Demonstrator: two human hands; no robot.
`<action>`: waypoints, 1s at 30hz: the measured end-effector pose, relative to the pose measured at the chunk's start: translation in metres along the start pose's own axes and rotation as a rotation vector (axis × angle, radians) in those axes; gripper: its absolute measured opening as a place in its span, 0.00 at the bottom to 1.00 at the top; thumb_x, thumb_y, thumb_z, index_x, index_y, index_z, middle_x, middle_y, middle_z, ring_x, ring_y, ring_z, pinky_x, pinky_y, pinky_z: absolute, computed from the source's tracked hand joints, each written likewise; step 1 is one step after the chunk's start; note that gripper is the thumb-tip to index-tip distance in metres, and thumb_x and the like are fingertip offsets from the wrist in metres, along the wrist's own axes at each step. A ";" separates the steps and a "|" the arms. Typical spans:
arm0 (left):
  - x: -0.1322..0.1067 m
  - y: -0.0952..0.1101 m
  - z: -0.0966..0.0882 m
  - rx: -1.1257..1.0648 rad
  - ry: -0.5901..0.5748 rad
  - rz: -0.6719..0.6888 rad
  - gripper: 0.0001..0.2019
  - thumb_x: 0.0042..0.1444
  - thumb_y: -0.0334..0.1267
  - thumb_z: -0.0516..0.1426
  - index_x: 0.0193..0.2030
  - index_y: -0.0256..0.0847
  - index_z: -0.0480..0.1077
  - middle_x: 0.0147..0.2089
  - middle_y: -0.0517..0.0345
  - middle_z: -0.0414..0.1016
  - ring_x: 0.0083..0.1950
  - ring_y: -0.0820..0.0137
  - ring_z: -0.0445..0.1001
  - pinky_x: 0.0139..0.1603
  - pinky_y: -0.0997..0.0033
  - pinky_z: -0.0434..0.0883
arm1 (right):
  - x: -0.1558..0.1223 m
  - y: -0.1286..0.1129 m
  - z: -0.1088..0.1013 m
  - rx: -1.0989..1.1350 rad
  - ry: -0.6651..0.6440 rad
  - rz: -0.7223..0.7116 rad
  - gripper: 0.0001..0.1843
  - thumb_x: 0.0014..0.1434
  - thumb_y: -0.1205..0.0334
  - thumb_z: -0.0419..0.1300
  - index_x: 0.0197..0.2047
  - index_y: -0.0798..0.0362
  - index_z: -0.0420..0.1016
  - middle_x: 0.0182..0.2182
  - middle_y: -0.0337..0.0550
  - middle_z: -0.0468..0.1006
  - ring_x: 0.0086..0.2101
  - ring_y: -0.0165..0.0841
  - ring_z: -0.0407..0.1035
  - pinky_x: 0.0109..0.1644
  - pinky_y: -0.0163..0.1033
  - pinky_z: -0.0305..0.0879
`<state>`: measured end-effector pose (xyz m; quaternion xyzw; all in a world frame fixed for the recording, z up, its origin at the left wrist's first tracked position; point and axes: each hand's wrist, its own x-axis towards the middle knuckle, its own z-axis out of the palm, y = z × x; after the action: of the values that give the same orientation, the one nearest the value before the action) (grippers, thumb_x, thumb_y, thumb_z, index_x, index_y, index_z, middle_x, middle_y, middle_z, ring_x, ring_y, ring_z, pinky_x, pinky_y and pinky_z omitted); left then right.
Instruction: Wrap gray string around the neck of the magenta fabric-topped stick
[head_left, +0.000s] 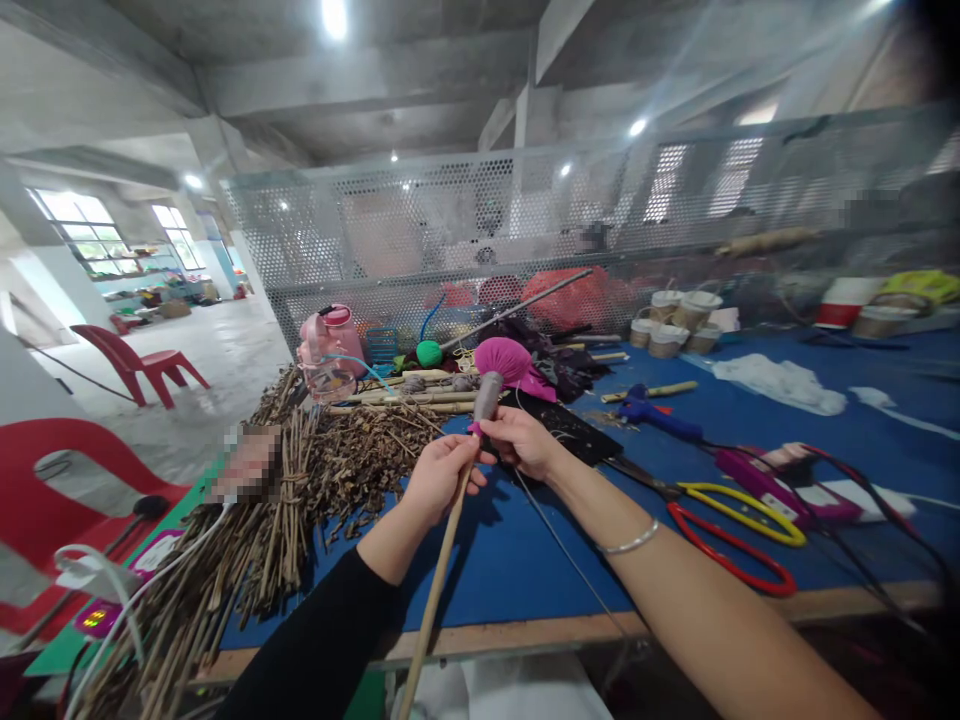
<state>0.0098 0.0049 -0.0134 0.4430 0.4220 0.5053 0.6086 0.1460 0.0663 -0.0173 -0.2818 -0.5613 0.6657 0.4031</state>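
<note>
A long, pale wooden stick (439, 585) slants up from the table's front edge, and my left hand (441, 478) is closed round its upper part. At its top end sits a grey tapered piece (488, 394) with a scrap of magenta material at its lower end. My right hand (523, 440) pinches there with thumb and fingers, close beside the left hand. Right behind the grey piece is a round magenta bundle (504, 360); whether the two are joined I cannot tell. A thin grey wire or cord (559, 545) runs down between my forearms.
Dried stems (281, 520) cover the table's left side. Shears with yellow and red handles (739, 535), a blue glue gun (660, 415) and a purple power strip (780, 490) lie on the right. A pink jug (330, 345) and perforated metal screen (450, 225) stand behind.
</note>
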 end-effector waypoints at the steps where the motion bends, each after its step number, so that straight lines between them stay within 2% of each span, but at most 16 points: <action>1: 0.001 -0.002 -0.001 0.033 0.007 -0.032 0.15 0.47 0.45 0.59 0.32 0.34 0.65 0.27 0.55 0.74 0.16 0.81 0.66 0.14 0.82 0.62 | 0.001 0.002 0.000 -0.024 0.020 0.020 0.16 0.47 0.53 0.64 0.29 0.55 0.64 0.10 0.25 0.50 0.11 0.19 0.38 0.13 0.29 0.32; 3: 0.002 -0.005 -0.001 0.123 0.055 -0.008 0.15 0.47 0.43 0.60 0.37 0.35 0.65 0.26 0.59 0.73 0.15 0.81 0.64 0.13 0.83 0.59 | 0.001 0.005 0.002 -0.066 0.047 0.050 0.16 0.46 0.53 0.64 0.29 0.55 0.64 0.10 0.25 0.53 0.11 0.19 0.40 0.13 0.30 0.33; 5: 0.003 -0.009 -0.001 0.202 0.125 0.091 0.18 0.46 0.41 0.60 0.43 0.37 0.63 0.23 0.65 0.69 0.13 0.82 0.60 0.11 0.84 0.56 | 0.002 0.006 0.005 -0.089 0.051 0.058 0.17 0.45 0.52 0.64 0.30 0.55 0.65 0.11 0.26 0.55 0.11 0.19 0.41 0.13 0.30 0.34; 7: 0.003 -0.009 -0.001 0.228 0.163 0.152 0.17 0.48 0.41 0.59 0.43 0.38 0.63 0.21 0.68 0.67 0.12 0.83 0.57 0.11 0.83 0.53 | 0.001 0.006 0.007 -0.094 0.047 0.046 0.18 0.45 0.52 0.64 0.31 0.56 0.65 0.11 0.26 0.55 0.11 0.19 0.41 0.14 0.30 0.34; 9: 0.003 -0.007 -0.002 0.218 0.161 0.164 0.13 0.49 0.41 0.58 0.40 0.37 0.64 0.21 0.67 0.68 0.11 0.84 0.55 0.11 0.83 0.53 | 0.001 0.004 0.007 -0.085 0.060 0.018 0.18 0.45 0.51 0.64 0.30 0.55 0.65 0.12 0.26 0.54 0.12 0.19 0.41 0.14 0.30 0.33; 13: 0.004 0.002 -0.007 0.221 0.175 0.165 0.13 0.49 0.41 0.58 0.38 0.36 0.64 0.23 0.64 0.71 0.11 0.83 0.56 0.10 0.82 0.51 | 0.001 0.001 0.002 -0.093 0.127 -0.050 0.18 0.43 0.53 0.66 0.22 0.54 0.62 0.11 0.26 0.53 0.12 0.19 0.42 0.15 0.30 0.34; 17: 0.003 0.007 -0.010 0.189 0.173 0.144 0.14 0.48 0.42 0.58 0.38 0.36 0.63 0.23 0.63 0.71 0.11 0.83 0.56 0.09 0.82 0.51 | -0.001 -0.003 0.001 -0.101 0.129 -0.062 0.17 0.42 0.54 0.66 0.22 0.55 0.63 0.10 0.26 0.53 0.12 0.19 0.42 0.14 0.29 0.34; 21: 0.001 0.008 -0.007 -0.010 0.103 0.118 0.16 0.44 0.44 0.61 0.34 0.38 0.61 0.26 0.63 0.72 0.12 0.85 0.55 0.09 0.84 0.50 | -0.002 -0.004 0.002 -0.039 0.105 -0.029 0.17 0.43 0.54 0.66 0.24 0.54 0.63 0.10 0.25 0.52 0.12 0.19 0.40 0.13 0.28 0.33; 25: -0.003 0.012 -0.006 -0.201 -0.038 0.020 0.16 0.42 0.43 0.63 0.32 0.37 0.63 0.27 0.62 0.72 0.12 0.87 0.54 0.09 0.86 0.48 | -0.003 -0.003 0.001 0.095 -0.046 0.028 0.17 0.45 0.55 0.66 0.35 0.54 0.67 0.12 0.24 0.52 0.12 0.19 0.36 0.13 0.27 0.31; 27: -0.004 0.013 -0.008 -0.219 -0.098 -0.058 0.15 0.44 0.42 0.62 0.34 0.36 0.66 0.27 0.60 0.73 0.13 0.86 0.57 0.10 0.86 0.50 | -0.004 -0.003 0.000 0.153 -0.090 0.046 0.18 0.44 0.56 0.67 0.36 0.55 0.68 0.14 0.26 0.56 0.13 0.18 0.36 0.13 0.27 0.31; 30: -0.002 0.010 -0.010 -0.125 -0.158 -0.187 0.15 0.50 0.45 0.58 0.39 0.36 0.69 0.28 0.56 0.73 0.16 0.83 0.62 0.12 0.84 0.57 | -0.004 0.000 -0.001 0.188 -0.069 0.067 0.17 0.43 0.56 0.67 0.33 0.57 0.68 0.15 0.28 0.58 0.14 0.17 0.37 0.13 0.27 0.30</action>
<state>-0.0027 0.0048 -0.0057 0.4014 0.3797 0.4354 0.7107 0.1486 0.0637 -0.0177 -0.2384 -0.5002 0.7376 0.3858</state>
